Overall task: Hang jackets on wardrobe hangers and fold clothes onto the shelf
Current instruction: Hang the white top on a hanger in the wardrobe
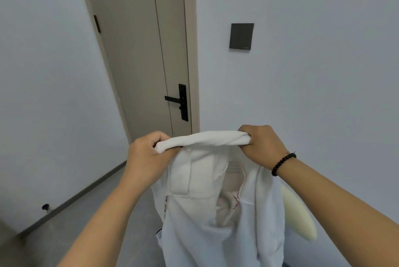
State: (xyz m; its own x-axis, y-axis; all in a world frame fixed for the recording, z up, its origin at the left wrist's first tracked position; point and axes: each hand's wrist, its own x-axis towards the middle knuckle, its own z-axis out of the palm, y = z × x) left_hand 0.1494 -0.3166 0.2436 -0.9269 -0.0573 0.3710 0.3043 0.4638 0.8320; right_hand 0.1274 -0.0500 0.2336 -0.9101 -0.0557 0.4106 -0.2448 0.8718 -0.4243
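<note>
While the left hand point(146, 154) and right hand point(262, 143) each clutch an end of its rolled top edge, the white garment point(207, 212) dangles mid-air before the door point(138, 50). No hanger, wardrobe or shelf is visible, so I'd judge hanging or folding is still ahead.

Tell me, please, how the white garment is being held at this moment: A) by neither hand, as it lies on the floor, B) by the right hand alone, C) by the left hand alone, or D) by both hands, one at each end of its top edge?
D: the left hand and the right hand each grip an end of the white garment, which hangs down between them.
</note>
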